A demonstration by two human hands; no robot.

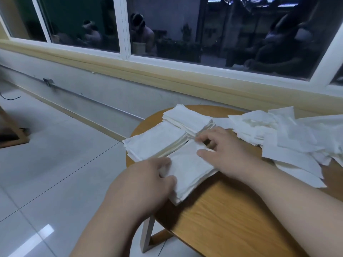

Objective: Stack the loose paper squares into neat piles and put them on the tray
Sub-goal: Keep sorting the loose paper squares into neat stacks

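Stacking partway: left hand [148, 177] and right hand [220, 151], fingers curled, clasp the near stack of white paper squares [187, 171] on the round wooden tabletop [232, 210]; two stacks [157, 140] beside it, loose heap [289, 134] waiting, tray unseen.

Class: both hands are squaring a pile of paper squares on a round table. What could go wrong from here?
The white paper pile at the left rim seems to overhang the round wooden table; a nudge from the left hand could topple it.
The nearer white paper pile, gripped by it and the right hand, looks ragged at its near corner; it may fan apart when lifted.
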